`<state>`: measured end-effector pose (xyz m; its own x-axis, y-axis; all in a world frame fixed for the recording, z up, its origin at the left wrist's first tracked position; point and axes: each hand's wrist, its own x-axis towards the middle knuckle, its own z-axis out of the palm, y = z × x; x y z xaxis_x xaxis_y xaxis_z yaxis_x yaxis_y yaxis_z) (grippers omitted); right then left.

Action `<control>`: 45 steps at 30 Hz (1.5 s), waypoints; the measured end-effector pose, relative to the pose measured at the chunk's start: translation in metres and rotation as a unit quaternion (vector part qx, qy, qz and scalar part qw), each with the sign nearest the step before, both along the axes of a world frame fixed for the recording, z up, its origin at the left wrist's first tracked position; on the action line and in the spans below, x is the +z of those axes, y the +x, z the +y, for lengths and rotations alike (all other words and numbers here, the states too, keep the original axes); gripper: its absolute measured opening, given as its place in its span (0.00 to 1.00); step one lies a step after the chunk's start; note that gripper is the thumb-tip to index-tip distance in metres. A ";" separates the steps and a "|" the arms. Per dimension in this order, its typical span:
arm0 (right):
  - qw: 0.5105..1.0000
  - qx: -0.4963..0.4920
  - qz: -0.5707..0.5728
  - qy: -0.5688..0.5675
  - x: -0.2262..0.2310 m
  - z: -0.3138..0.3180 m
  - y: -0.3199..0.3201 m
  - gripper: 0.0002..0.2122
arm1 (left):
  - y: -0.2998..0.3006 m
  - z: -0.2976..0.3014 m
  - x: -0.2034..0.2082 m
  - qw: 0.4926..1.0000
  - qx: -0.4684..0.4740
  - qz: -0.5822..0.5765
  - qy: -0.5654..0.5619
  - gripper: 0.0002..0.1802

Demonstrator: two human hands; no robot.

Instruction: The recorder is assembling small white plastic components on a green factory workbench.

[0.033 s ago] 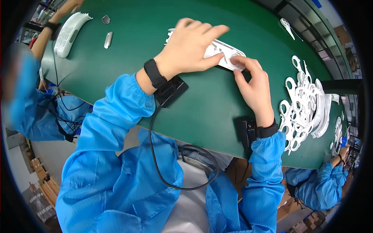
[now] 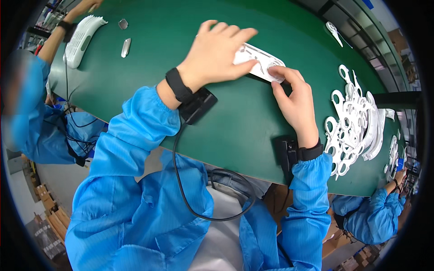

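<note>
A long white plastic housing (image 2: 258, 61) with slots and a round pattern of small holes lies at an angle in front of me. Its far-left part is hidden behind my left hand (image 2: 219, 54), which is over it with fingers spread and thumb out. Whether that thumb touches the surface is hard to tell. At the housing's right end, my right hand (image 2: 296, 92) grips the rim between thumb and forefinger.
White ring-ended plastic parts (image 2: 346, 119) lie heaped at right, beside curved white strips (image 2: 374, 126). A ribbed white shell (image 2: 83, 40) and two small grey pieces, one oblong (image 2: 125, 47), are at left. Co-workers sit on both sides. A black cable (image 2: 178, 180) hangs from my left wrist.
My left hand has slid slightly left along the housing, baring a little more of its middle. My right hand keeps its place at the right end.
</note>
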<state>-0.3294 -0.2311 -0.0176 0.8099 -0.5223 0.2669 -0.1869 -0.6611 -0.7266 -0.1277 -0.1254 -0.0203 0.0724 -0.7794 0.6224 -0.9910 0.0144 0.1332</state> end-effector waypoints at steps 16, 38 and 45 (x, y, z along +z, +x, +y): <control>0.935 -0.327 0.129 -0.050 0.001 -0.102 -0.095 0.15 | 0.016 0.006 0.000 0.976 0.070 0.190 0.084 0.18; 0.952 -0.234 -0.040 0.194 0.023 -0.094 -0.099 0.15 | 0.141 -0.123 -0.048 0.952 0.301 0.035 -0.053 0.29; 0.926 -0.287 -0.059 0.239 0.032 -0.089 -0.095 0.19 | 0.137 -0.121 -0.048 0.961 0.262 0.044 -0.082 0.33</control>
<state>-0.4243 -0.3205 0.0147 0.3417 -0.9391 -0.0377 -0.3086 -0.0742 -0.9483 0.0090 -0.2459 -0.0683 0.4852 -0.5134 0.7079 -0.8532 -0.4551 0.2547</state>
